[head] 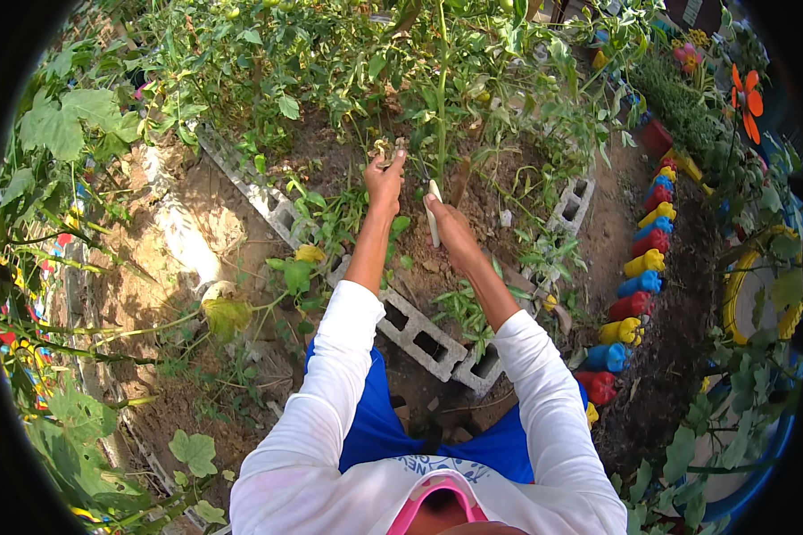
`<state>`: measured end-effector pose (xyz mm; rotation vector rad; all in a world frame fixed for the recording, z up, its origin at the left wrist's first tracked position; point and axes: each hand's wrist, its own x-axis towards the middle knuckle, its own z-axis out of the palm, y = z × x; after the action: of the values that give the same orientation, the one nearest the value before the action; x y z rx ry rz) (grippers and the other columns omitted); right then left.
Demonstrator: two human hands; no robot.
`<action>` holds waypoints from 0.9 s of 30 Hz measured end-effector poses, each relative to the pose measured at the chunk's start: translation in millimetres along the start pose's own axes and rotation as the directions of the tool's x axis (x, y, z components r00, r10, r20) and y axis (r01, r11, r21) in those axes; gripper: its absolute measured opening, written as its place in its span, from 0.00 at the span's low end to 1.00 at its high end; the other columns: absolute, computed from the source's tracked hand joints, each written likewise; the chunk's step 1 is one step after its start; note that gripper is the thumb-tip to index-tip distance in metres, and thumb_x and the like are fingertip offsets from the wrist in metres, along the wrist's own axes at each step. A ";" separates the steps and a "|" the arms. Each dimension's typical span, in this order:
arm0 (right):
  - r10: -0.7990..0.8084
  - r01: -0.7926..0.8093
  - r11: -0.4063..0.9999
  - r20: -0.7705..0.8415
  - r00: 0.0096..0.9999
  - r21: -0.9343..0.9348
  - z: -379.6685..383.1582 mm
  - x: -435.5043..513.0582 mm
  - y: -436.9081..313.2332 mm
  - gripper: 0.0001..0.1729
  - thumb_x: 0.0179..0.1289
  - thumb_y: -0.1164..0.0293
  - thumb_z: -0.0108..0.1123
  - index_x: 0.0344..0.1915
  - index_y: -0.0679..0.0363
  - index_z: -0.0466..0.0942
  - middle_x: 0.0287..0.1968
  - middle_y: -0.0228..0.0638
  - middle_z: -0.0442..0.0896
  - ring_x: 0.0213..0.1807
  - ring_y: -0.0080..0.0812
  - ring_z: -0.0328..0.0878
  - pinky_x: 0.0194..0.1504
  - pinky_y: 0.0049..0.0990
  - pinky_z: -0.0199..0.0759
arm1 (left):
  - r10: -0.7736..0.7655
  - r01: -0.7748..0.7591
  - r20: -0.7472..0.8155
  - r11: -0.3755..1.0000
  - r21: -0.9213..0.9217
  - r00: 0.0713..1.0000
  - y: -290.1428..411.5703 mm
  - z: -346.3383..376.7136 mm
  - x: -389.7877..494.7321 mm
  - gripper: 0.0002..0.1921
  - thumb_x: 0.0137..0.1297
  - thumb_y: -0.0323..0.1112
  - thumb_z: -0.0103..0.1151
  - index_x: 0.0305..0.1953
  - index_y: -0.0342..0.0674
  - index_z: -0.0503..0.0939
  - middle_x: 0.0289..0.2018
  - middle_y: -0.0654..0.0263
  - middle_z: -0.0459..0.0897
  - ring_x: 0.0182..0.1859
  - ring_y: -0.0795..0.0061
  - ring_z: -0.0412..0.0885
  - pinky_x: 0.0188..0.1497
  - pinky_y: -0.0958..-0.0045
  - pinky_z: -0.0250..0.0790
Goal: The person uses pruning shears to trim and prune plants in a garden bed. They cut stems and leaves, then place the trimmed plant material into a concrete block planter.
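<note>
My left hand (383,186) pinches some dry, curled leaves (383,154) between thumb and fingers at the foot of the tomato plants (334,67). Just to its right, my right hand (454,231) is closed around the pale handle of a small cutting tool (433,214). The tool points up and away from me, its thin metal tip hard to make out against the soil. A thick green stem (441,100) rises just beyond that tip. Low leafy growth (348,210) surrounds my left wrist.
Hollow concrete blocks (418,334) edge the bed before my legs, with more blocks (571,204) at the right. A row of painted plastic bottles (632,305) runs along the right. A yellow-rimmed round planter (733,294) and an orange flower ornament (747,103) stand beyond. A yellowing leaf (226,317) hangs left.
</note>
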<state>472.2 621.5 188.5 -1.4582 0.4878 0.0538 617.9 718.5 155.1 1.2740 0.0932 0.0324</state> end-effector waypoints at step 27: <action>-0.372 0.009 0.296 -0.107 0.922 -0.955 -157.0 -38.4 -204.7 0.44 0.49 0.39 0.62 0.50 0.68 0.81 0.43 0.54 0.84 0.47 0.49 0.82 0.50 0.38 0.73 | -0.100 0.066 0.395 0.993 0.100 0.913 24.9 154.7 -59.3 0.13 0.61 0.40 0.66 0.41 0.40 0.81 0.20 0.70 0.77 0.17 0.82 0.67 0.16 0.76 0.57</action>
<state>459.5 454.4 388.5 -2.7782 0.5535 -0.1218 573.1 573.9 226.7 1.3365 -0.2067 -0.3093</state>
